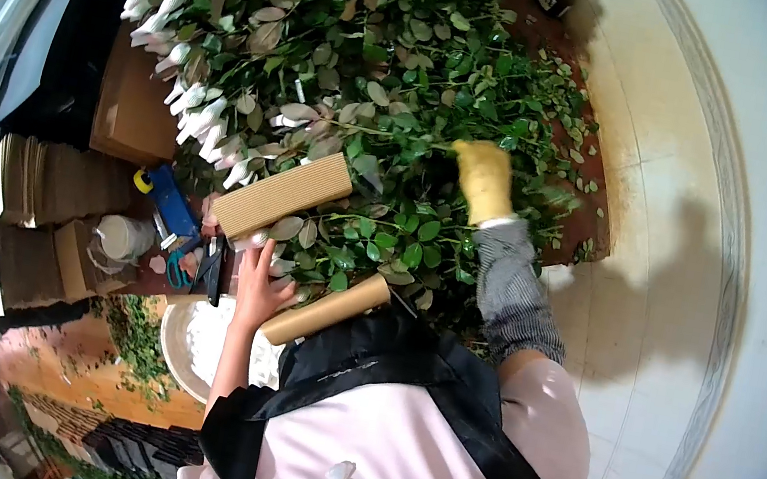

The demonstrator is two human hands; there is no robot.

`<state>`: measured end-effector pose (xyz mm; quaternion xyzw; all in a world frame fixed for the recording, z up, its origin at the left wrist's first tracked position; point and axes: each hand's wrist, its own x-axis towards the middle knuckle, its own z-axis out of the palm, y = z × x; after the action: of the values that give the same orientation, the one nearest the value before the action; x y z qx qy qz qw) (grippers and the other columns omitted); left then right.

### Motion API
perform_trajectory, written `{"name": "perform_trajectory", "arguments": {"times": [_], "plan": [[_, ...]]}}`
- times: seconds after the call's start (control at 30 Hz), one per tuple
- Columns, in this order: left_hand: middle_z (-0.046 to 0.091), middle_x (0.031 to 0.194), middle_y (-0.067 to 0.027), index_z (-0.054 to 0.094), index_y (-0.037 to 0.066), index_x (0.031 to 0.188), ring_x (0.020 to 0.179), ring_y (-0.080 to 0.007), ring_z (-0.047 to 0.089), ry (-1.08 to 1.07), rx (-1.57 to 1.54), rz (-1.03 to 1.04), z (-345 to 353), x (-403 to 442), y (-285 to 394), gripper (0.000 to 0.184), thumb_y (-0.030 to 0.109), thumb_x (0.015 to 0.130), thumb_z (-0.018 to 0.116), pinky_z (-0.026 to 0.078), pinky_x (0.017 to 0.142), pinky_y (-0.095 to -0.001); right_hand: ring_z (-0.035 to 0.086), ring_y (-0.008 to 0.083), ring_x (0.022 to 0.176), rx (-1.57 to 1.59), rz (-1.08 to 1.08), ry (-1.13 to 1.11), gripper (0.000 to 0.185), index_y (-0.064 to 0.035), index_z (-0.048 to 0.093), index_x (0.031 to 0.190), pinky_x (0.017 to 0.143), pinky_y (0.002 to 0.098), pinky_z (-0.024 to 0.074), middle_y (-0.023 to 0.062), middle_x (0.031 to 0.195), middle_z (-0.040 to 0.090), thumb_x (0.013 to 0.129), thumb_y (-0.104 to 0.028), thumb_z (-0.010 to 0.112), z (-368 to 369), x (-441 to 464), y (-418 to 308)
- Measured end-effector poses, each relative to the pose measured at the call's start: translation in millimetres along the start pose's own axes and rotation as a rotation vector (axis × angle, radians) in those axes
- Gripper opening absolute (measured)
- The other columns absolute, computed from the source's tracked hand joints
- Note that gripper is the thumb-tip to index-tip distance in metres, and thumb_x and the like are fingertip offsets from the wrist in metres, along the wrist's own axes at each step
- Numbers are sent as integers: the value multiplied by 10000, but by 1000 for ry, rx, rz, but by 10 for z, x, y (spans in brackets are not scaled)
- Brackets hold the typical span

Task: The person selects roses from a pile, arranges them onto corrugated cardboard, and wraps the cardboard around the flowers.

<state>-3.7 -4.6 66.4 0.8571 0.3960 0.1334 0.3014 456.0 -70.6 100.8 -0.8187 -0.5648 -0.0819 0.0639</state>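
Over on the right, the reddish-brown table (601, 225) ends in an edge scattered with loose leaves, and beyond it a broad stretch of pale tiled floor (615, 431) gives the right elbow room. The left side is tighter: cardboard stacks (73, 188), a blue tape dispenser (171, 204) and teal scissors (179, 272) crowd together, with a white-filled tub (169, 336) just beside the left forearm. The mark on a small black object (553, 0) at the far edge is too small to read. Leafy stems (402, 70) cover the table, their white-wrapped heads (205, 123) pointing left. The bare left hand (263, 292) is spread, between a corrugated cardboard piece (283, 195) and a paper roll (328, 309). The yellow-gloved right hand (483, 180) is curled among the stems; I can't tell whether it grips one.
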Motion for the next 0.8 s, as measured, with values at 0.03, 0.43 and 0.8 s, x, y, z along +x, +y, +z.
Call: {"name": "perform_trajectory", "arguments": {"times": [0.03,0.43,0.8], "plan": [[450,1341,-239,383,68,1475,1168,-441,472,36,0,23,1,-4,11,926,177,678,841,417,991,-493,657,303,863,-45,21,71,119,-100,703,888,718,465,523,137,854,668,820,-94,606,-282,25,6],[482,1317,-210,455,80,1430,1166,-418,487,-31,-9,-45,-36,-30,-39,860,143,672,856,423,987,-479,535,324,1264,-109,180,18,534,-138,496,1411,1068,434,435,162,1344,580,917,-259,659,-977,921,-309],[516,1268,-183,490,87,1392,1171,-402,492,-28,19,15,-92,59,100,805,140,661,821,398,1014,-484,567,270,1226,114,13,-100,387,-143,625,1247,1104,416,373,103,1295,630,860,-140,623,38,-1133,-1366]]}}
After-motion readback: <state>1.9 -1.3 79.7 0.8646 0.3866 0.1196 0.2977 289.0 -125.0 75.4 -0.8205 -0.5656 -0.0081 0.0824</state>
